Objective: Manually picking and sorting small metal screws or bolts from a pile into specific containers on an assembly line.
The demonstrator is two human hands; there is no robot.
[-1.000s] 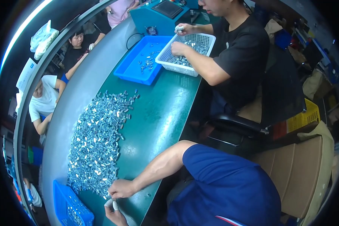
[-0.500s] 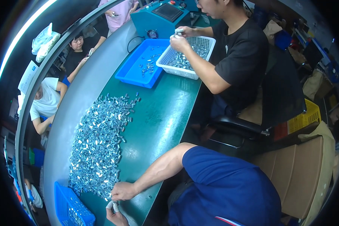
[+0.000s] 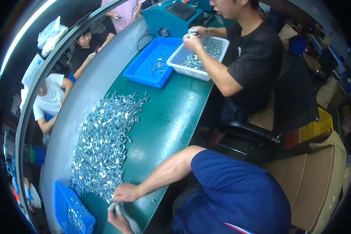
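Note:
My right hand (image 3: pixel 127 192) comes in from the right below a navy sleeve. Its fingers are curled closed at the near edge of a wide pile of small shiny metal pieces (image 3: pixel 101 146). Just below it is my left hand (image 3: pixel 120 221), with white covers on two fingertips. Those fingers are bent up towards the right hand's fingertips and look pinched together. Whatever lies between the fingertips of my two hands is too small and covered to name. The pile spreads over the green tabletop (image 3: pixel 160 134) and thins out at its far right side.
A blue basket (image 3: pixel 87 220) with metal pieces stands left of my hands. Farther off are a blue tray (image 3: pixel 138 76) and a white basket (image 3: pixel 175 58), both with pieces. A co-worker in black (image 3: pixel 253 54) handles something over the white basket. Other people sit beyond the grey table border (image 3: pixel 93 72).
The whole view has shifted slightly, so the trays and pile appear a little farther right and up. My hands stay close together at the pile's near edge.

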